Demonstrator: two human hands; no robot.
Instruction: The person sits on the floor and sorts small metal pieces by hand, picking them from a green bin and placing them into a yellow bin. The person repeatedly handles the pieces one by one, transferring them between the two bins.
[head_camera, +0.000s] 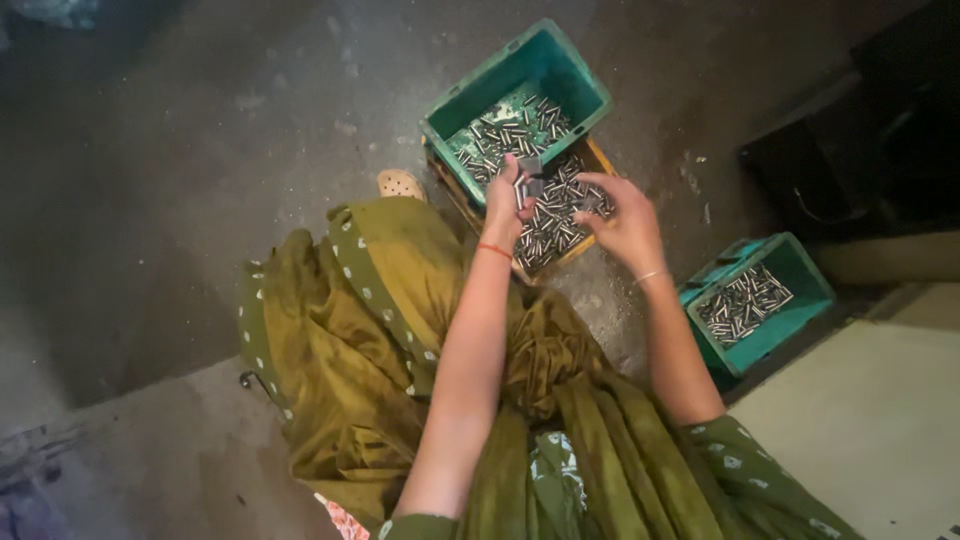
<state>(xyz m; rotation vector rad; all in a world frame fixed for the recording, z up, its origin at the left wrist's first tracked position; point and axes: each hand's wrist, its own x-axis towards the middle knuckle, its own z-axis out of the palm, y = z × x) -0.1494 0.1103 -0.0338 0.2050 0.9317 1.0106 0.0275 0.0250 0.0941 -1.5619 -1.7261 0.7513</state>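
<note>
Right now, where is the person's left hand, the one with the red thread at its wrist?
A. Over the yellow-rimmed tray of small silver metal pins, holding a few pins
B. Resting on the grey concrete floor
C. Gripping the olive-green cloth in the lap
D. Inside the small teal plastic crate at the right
A: the left hand is raised over the yellow-rimmed tray of small silver metal pins, with a few pins between its fingers, close to the right hand.

Olive-green draped garment with small pale dots along its borders — short sleeves, arms bare below them. A thin red thread rings the left wrist, a slim pale bangle the right — both just behind each grip.
</note>
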